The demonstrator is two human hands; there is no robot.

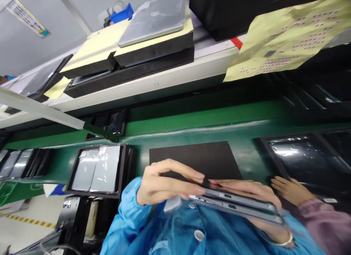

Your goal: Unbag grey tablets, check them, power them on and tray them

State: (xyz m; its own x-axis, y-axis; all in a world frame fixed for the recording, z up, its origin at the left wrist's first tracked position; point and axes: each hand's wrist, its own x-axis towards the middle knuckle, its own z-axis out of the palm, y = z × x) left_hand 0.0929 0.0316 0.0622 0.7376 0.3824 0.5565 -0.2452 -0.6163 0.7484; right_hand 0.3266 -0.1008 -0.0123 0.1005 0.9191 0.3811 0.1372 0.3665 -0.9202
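Two slim grey tablets (pixel 236 205), lying one over the other and seen edge-on, are held up in front of my blue work coat. My right hand (pixel 252 191) is closed around them, with its fingers over the upper one and its palm below. At their left end, the fingers of my left hand (pixel 167 182) pinch the edge of the upper tablet. Behind the hands, a flat black board (pixel 192 158) rests on the green bench. The screens of the tablets do not show from this angle.
A black tray (pixel 120 174) with two wrapped tablets (pixel 105 169) stands at left. On the right, another person's hand (pixel 292 189) in a pink sleeve touches a black tray (pixel 274 156). The shelf (pixel 156 85) above bears foam trays and a tablet (pixel 156 19). Yellow paper (pixel 290 39) hangs from it.
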